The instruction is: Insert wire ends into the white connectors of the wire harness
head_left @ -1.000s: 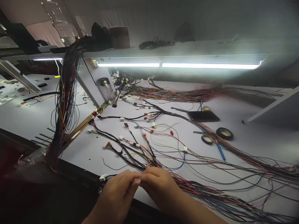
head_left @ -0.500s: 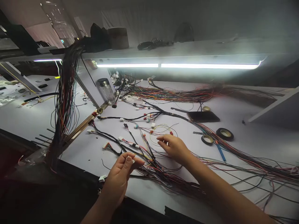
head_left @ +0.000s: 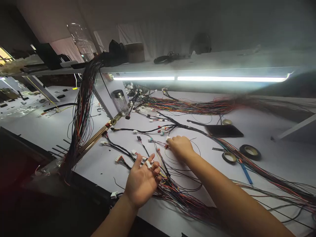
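A wire harness (head_left: 172, 191) of many coloured wires with small white connectors lies spread over the white bench (head_left: 98, 164). My left hand (head_left: 142, 181) is turned palm up near the front, with a small white connector (head_left: 148, 164) held at its fingertips. My right hand (head_left: 180, 146) reaches farther out, fingers curled down on a cluster of wires and small connectors (head_left: 163, 130) in the middle of the bench. What the right fingers grip is hidden under the hand.
A thick bundle of dark wires (head_left: 81, 115) hangs from the shelf at left. A clear bottle (head_left: 120, 102), a black phone (head_left: 223, 131), two tape rolls (head_left: 250, 152) and a blue pen (head_left: 245, 172) lie on the bench. A light strip (head_left: 197, 79) runs overhead.
My hands, joined at the front edge a second ago, have parted. The right hand reached out to the middle wires; the left hand turned palm up with the connector. The view shifted.
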Motion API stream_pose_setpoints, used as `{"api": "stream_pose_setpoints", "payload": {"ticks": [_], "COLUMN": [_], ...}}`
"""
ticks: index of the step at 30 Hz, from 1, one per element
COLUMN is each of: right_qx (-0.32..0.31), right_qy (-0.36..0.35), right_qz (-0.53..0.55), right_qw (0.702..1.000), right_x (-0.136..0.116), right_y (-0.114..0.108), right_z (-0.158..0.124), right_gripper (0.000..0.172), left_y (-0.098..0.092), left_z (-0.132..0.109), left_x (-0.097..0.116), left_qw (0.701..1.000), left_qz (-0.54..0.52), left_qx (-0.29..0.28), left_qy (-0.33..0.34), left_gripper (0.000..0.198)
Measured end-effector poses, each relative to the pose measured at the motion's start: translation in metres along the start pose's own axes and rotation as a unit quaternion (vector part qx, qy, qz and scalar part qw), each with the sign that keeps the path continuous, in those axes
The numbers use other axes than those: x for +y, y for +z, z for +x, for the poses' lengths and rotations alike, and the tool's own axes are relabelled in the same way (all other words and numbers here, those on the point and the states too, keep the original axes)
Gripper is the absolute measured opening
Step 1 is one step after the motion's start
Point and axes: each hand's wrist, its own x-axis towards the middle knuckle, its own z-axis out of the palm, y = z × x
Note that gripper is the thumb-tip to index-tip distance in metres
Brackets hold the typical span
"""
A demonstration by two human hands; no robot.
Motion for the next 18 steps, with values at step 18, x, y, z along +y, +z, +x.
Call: {"api": "stream_pose_setpoints", "payload": {"ticks": [18], "right_qx": [0.066], "right_qy": [0.283], "right_qz": [0.276], "right_qw": [0.916], "right_x": [0.088], "right_y": [-0.063], "right_z": [-0.082], "right_gripper": [0.03], "left_y": [0.0], "left_z": [0.049], "left_x": [-0.033], "left_qw": [0.956], "left_qz": [0.214], "left_qx": [0.128], "left_qy": [0.152], "left_gripper": [0.035]}}
